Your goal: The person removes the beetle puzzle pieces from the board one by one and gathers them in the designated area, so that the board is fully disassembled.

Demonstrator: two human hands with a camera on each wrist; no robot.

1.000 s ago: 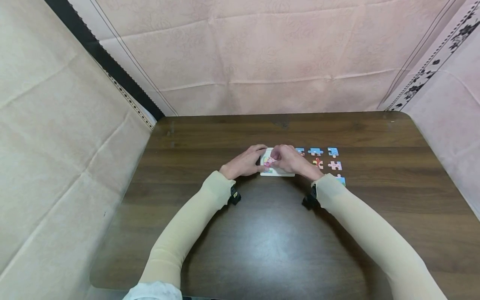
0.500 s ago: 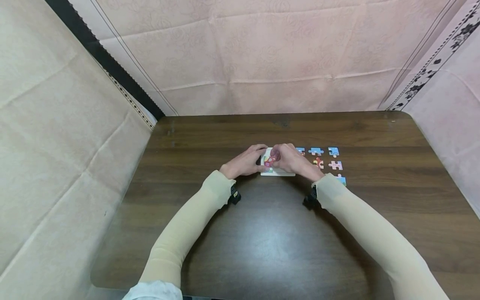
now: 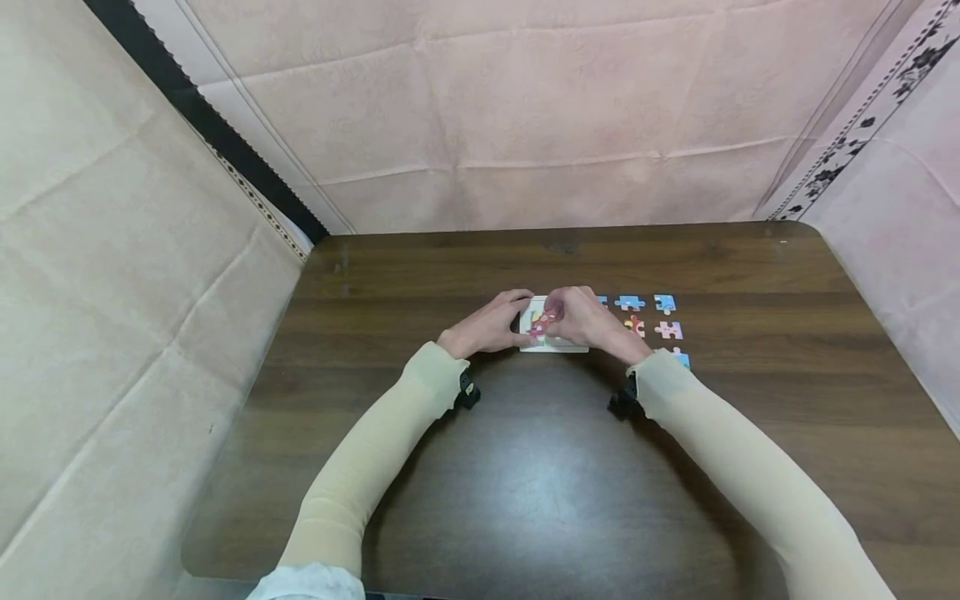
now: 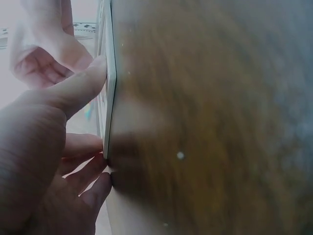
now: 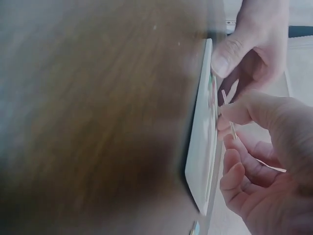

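A white-rimmed puzzle tray (image 3: 557,349) lies on the table under both hands, with pink and red picture parts at its left. My left hand (image 3: 491,322) grips the tray's left side, thumb on the near corner and fingers at the far edge. Over the tray, my right hand (image 3: 583,320) pinches a thin puzzle piece (image 5: 232,129) between thumb and fingertips. The right wrist view shows that piece edge-on and tilted, close above the tray surface. Its picture is mostly hidden by fingers, and the right hand covers much of the tray.
Loose puzzle pieces lie in rows right of the tray: a blue one (image 3: 630,302), another blue one (image 3: 664,303), a red one (image 3: 634,325), a pink one (image 3: 668,330) and a blue-green one (image 3: 681,358). The brown wooden table (image 3: 510,492) ends at pale cloth walls.
Both hands stay almost in place. The right fingers have shifted slightly over the tray, and a little more red shows beside their tips.
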